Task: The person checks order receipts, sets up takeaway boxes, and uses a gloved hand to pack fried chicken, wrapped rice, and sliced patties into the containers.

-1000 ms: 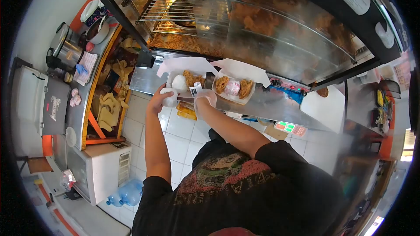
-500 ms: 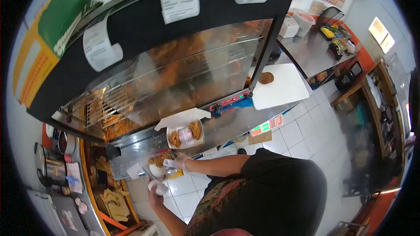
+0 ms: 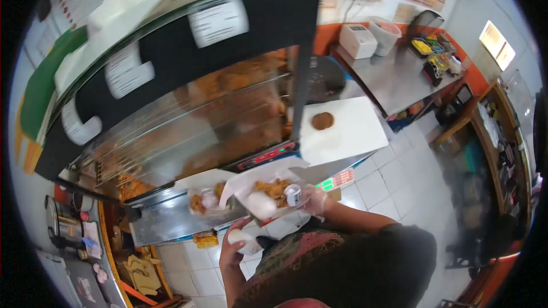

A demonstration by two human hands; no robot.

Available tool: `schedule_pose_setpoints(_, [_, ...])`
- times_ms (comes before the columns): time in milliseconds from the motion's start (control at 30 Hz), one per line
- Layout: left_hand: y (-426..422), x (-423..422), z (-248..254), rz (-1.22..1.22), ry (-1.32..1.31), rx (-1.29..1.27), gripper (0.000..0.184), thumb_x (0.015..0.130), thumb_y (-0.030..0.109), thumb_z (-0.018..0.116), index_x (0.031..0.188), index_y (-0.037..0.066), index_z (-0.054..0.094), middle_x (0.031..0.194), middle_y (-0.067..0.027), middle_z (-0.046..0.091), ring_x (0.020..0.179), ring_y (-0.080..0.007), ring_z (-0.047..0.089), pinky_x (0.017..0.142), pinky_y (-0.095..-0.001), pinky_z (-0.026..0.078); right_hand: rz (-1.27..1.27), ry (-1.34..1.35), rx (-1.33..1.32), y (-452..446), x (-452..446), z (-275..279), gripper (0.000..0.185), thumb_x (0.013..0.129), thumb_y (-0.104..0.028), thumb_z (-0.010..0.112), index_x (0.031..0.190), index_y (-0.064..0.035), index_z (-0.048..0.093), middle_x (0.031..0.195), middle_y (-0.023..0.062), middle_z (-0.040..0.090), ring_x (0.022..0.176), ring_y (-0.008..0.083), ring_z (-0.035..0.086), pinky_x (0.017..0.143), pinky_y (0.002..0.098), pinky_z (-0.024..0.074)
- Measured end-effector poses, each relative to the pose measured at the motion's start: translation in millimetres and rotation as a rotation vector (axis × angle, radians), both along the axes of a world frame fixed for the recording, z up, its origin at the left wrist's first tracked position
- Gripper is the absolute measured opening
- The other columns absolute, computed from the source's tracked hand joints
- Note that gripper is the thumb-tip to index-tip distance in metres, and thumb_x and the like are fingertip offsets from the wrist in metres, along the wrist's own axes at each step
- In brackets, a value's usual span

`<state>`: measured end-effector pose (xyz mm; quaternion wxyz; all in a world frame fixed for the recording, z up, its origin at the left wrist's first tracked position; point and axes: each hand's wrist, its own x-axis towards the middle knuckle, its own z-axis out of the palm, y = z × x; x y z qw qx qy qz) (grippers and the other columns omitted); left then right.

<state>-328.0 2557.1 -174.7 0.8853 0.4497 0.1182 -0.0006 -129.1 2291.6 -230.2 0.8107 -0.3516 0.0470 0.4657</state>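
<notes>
An open white box [image 3: 274, 211] with fried pieces [image 3: 272, 189] and a white rounded portion [image 3: 261, 204] is held up off the counter. My right hand [image 3: 315, 202], in a clear glove, grips its right side, beside a small white cup with printing [image 3: 293, 195]. My left hand [image 3: 233, 243] is closed around a white wrapped bundle [image 3: 245, 242], with fingertips near the box's lower left corner. A second open box [image 3: 197, 192], with fried pieces and a pinkish-white wrapped ball [image 3: 210, 199], sits on the metal counter [image 3: 177, 217], partly behind the first.
A glass-fronted warmer [image 3: 194, 117] stands behind the counter. To its right lies a white board [image 3: 348, 128] with a brown round item [image 3: 322, 120]. A scale with lit displays [image 3: 335, 180] is at the counter's front edge. Farther right, a metal table [image 3: 399, 74] holds a white device [image 3: 358, 41].
The view has swung right. Both hands and the box have moved from the left of the second box to its right. The white bundle is still in my left hand.
</notes>
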Motion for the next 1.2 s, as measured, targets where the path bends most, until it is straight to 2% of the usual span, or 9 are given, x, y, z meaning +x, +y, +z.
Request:
schedule_pose_setpoints(200, [-151,155,-43,-0.035,0.012,-0.117,0.056,0.079,0.015,0.072,0.127,0.002,0.049,0.115,-0.0151,0.060,0.097,-0.0299,0.064,0.081,-0.0472,0.056,-0.416,0.128,0.019,-190,113,16,0.051,0.071,-0.003,0.053,0.122,0.0029,0.053,0.107,0.0150,0.062,0.092,0.0296,0.065,0.078,0.0439,0.0586])
schedule_pose_setpoints(400, [-198,229,-133,0.445,0.474,-0.131,0.050,0.082,0.021,0.074,0.121,0.001,0.051,0.108,-0.0129,0.063,0.094,-0.0281,0.065,0.083,-0.0458,0.055,-0.844,-0.015,-0.119,-375,250,-3,0.059,0.062,-0.007,0.050,0.120,0.0002,0.052,0.107,0.0164,0.061,0.091,0.0340,0.064,0.079,0.0475,0.0577])
schedule_pose_setpoints(633, [-139,264,-216,0.742,0.593,1.058,0.068,0.067,0.034,0.085,0.116,-0.001,0.054,0.114,-0.0186,0.059,0.094,-0.0318,0.062,0.081,-0.0432,0.053,-0.978,-0.408,-0.294,-547,412,-129,0.037,0.093,-0.025,0.045,0.117,0.0013,0.055,0.108,0.0177,0.065,0.094,0.0327,0.066,0.078,0.0482,0.0572])
schedule_pose_setpoints(700, [-164,281,-150,0.629,0.730,0.979,0.072,0.067,0.045,0.082,0.121,0.004,0.056,0.123,-0.0220,0.056,0.112,-0.0340,0.054,0.095,-0.0460,0.043,-0.965,-0.271,-0.244,-539,445,-78,0.037,0.093,-0.024,0.042,0.117,-0.0002,0.059,0.104,0.0142,0.067,0.086,0.0283,0.067,0.070,0.0383,0.0585])
schedule_pose_setpoints(733, [-169,287,-149,0.708,0.853,1.557,0.072,0.066,0.046,0.082,0.118,0.003,0.058,0.116,-0.0224,0.060,0.105,-0.0358,0.058,0.092,-0.0466,0.045,-1.032,-0.100,-0.389,-567,489,-122,0.033,0.091,-0.019,0.047,0.113,-0.0004,0.061,0.096,0.0129,0.068,0.079,0.0260,0.068,0.061,0.0335,0.0558])
schedule_pose_setpoints(833, [-197,299,-78,0.933,0.922,1.899,0.050,0.071,0.035,0.080,0.105,0.004,0.063,0.096,-0.0180,0.066,0.090,-0.0360,0.062,0.080,-0.0455,0.049,-1.137,-0.184,-0.822,-571,528,-109,0.028,0.082,-0.024,0.059,0.097,-0.0002,0.065,0.083,0.0129,0.064,0.068,0.0262,0.061,0.053,0.0397,0.0489])
schedule_pose_setpoints(900, [-224,312,29,0.724,0.341,1.531,0.025,0.075,0.022,0.077,0.087,0.004,0.065,0.079,-0.0110,0.065,0.074,-0.0326,0.062,0.069,-0.0434,0.048,-1.112,-0.461,-1.012,-565,508,-74,0.030,0.082,-0.026,0.060,0.094,0.0009,0.067,0.085,0.0149,0.064,0.067,0.0281,0.058,0.055,0.0443,0.0474])
schedule_pose_setpoints(1033, [-269,344,288,1.036,-0.703,2.049,0.009,0.079,0.001,0.066,0.075,0.005,0.059,0.070,-0.0085,0.058,0.064,-0.0249,0.054,0.059,-0.0338,0.041,-1.316,-0.478,-1.123,-525,463,1,0.033,0.084,-0.027,0.062,0.097,0.0026,0.067,0.088,0.0161,0.066,0.071,0.0284,0.060,0.061,0.0415,0.0499])
schedule_pose_setpoints(1200, [-227,467,507,0.997,-0.530,2.312,0.039,0.092,0.033,0.057,0.112,-0.001,0.062,0.097,-0.0168,0.066,0.089,-0.0322,0.063,0.084,-0.0403,0.047,-1.563,-0.404,-1.071,-457,413,3,0.027,0.085,-0.015,0.061,0.102,0.0044,0.067,0.093,0.0163,0.067,0.088,0.0266,0.064,0.081,0.0363,0.0511])
